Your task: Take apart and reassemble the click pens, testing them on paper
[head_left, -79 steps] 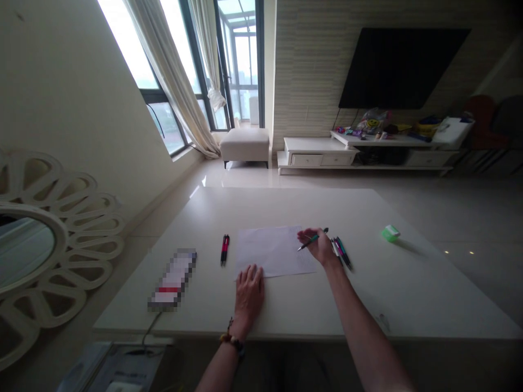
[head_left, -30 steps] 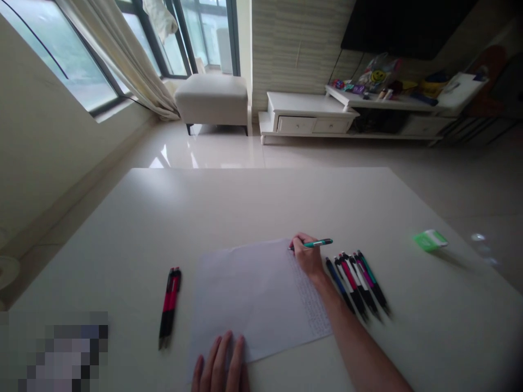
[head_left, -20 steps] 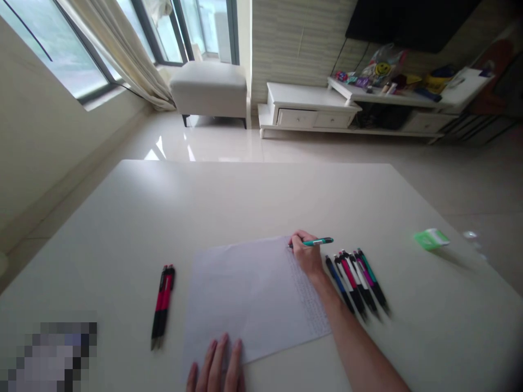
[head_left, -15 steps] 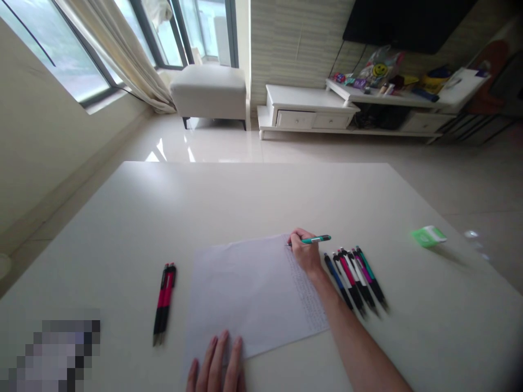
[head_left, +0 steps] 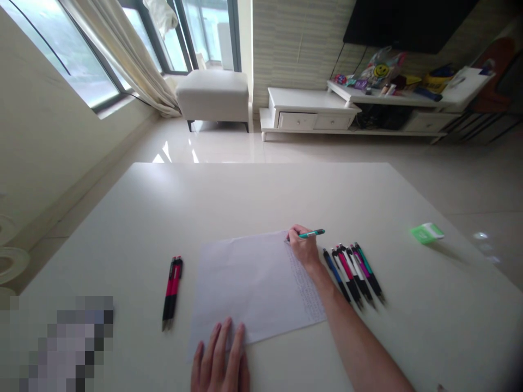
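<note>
Teal pen [head_left: 311, 233] pinched in your R hand [head_left: 303, 248], tip by far-R corner of paper [head_left: 249, 283]; L hand [head_left: 219, 362] flat, spread a bit, on near edge. Press L firm, grip pen light.

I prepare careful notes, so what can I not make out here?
Head view:
Writing on the paper: too small to read.
Lower barrel of the teal pen: mostly hidden by the right hand.
Wrist of the left hand: below the bottom edge.
Item at lower left: pixelated over.
</note>
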Available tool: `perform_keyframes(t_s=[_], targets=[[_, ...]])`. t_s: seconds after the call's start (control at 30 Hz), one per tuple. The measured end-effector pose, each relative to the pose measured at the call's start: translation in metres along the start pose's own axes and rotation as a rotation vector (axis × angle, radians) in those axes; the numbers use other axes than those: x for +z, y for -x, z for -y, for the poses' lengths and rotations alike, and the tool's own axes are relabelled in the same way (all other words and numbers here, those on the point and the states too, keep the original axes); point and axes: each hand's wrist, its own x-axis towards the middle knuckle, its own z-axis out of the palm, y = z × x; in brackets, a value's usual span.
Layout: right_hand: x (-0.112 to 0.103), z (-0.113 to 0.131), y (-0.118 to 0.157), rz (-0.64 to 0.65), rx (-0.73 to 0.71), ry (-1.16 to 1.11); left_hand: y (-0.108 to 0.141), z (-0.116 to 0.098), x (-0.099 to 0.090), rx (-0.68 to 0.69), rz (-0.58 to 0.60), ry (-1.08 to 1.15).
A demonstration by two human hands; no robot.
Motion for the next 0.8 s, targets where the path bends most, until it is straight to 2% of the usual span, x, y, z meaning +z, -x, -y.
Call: perform_keyframes(t_s=[0.23,0.43,0.57,0.67,0.8], targets=[[0.001,-0.001,0.001,-0.013,-0.027,-0.021,-0.003,0.002,-0.007,0.031,0.048,0.015],[-0.002,0.0,0.002,-0.035,0.019,-0.17,-0.006,-0.004,-0.011,-0.001,0.033,-0.022],[-0.006,0.009,0.005,-0.068,0.021,-0.256,-0.006,-0.007,-0.015,-0.007,0.035,-0.04],[-0.015,0.019,0.022,-0.067,0.058,-0.304,-0.006,-0.006,-0.014,-0.007,0.026,-0.045],[-0.04,0.024,0.063,0.015,0.055,-0.298,-0.005,-0.005,-0.012,-0.007,0.024,-0.058]])
